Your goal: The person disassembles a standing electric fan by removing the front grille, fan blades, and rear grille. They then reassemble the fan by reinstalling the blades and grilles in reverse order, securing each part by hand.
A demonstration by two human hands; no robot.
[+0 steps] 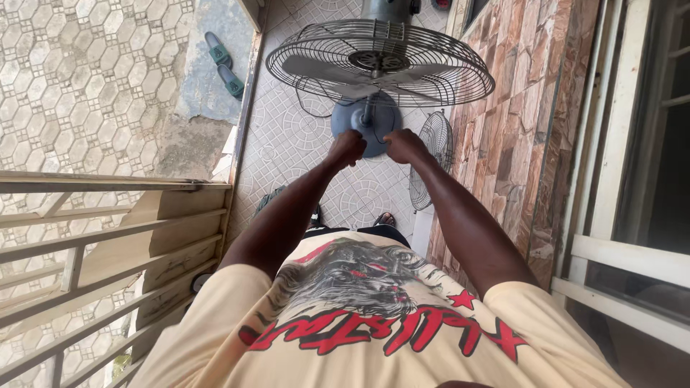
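Hands both out in front in the head view, at the pedestal fan on the tiled balcony floor. Left hand curled into a fist, grip clenched close beside the fan's upright pole, just above the round grey base; cannot tell whether the pole itself is inside the fist. Right hand likewise clenched, knuckles up, just right of the pole, what it grasps hidden from this angle. Fan head tilted face-up, rear wire guard and pale blades showing, no front cover on it. Detached round wire grille propped on edge against the stone-clad wall, near the right hand. Dark cord trailing across the tiles left of the base. Pair of green slippers lying well apart, beyond the balcony edge on grey concrete. Metal railing at lower left. Cream printed shirt filling the bottom of the view.
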